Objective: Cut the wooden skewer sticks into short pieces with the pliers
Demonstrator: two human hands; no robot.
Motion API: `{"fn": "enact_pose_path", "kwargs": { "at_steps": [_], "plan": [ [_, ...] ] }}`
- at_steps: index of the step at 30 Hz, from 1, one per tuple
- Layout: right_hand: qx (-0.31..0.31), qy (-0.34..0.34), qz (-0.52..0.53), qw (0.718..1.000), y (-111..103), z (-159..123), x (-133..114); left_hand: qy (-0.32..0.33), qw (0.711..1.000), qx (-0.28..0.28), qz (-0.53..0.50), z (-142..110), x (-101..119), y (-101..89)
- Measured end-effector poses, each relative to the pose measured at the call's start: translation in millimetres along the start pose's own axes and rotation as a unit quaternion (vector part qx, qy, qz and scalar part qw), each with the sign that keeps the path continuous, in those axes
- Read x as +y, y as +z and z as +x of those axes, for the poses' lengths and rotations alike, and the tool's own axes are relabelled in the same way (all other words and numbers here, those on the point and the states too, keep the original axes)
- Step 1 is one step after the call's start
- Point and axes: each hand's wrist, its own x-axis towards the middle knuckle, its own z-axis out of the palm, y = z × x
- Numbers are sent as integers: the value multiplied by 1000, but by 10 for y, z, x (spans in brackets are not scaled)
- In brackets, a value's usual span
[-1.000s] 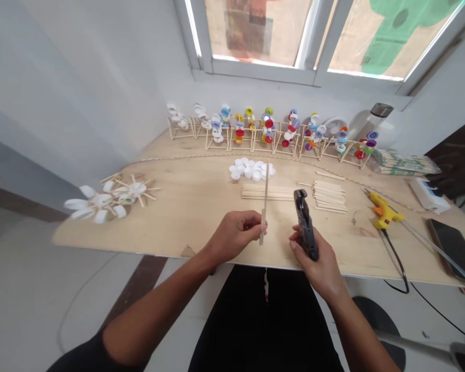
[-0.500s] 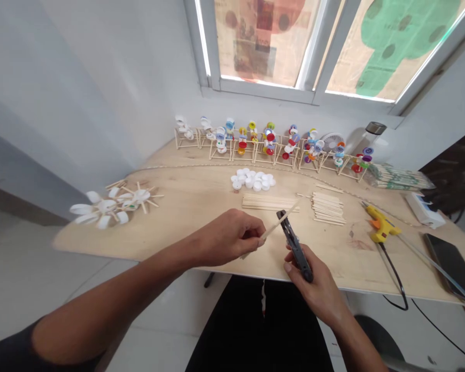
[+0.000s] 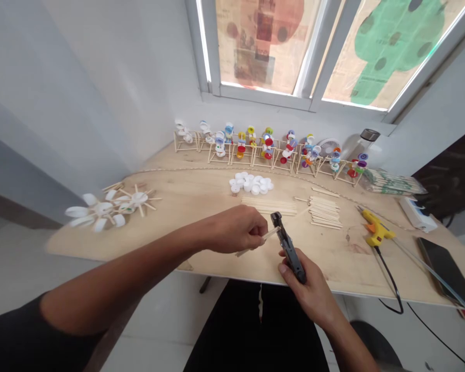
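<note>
My left hand [image 3: 238, 230] pinches a thin wooden craft stick [image 3: 253, 244], which points right and slightly up. My right hand [image 3: 306, 284] grips dark metal hand pliers or a cutter [image 3: 289, 248], with the jaws pointing up and away from me. The stick's far end reaches the tool's jaws, and it seems to touch them, though the exact contact is hard to see. Both hands are above the front edge of a plywood board [image 3: 201, 217].
Loose craft sticks [image 3: 269, 205] and a stack [image 3: 325, 213] lie behind my hands, near white bottle caps [image 3: 251, 183]. A yellow glue gun [image 3: 376, 230] and phone [image 3: 442, 268] sit right. Bottle-cap models [image 3: 267, 147] line the back; a cap wheel [image 3: 104, 209] lies left.
The stick has swung from nearly upright to nearly level, and its end has come to the tool's jaws. The tool now leans left, and both hands have moved closer together.
</note>
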Motion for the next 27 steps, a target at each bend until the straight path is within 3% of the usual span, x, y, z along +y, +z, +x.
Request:
{"fn": "enact_pose_path", "kwargs": {
  "at_steps": [15,27],
  "plan": [
    [13,4,1,1000,48,20,13,-7,999,-47,-26,82,-39,-84],
    [12,0,-8,1000,69,20,25,-38,982,-121,-143,134,-73,-131]
  ]
}}
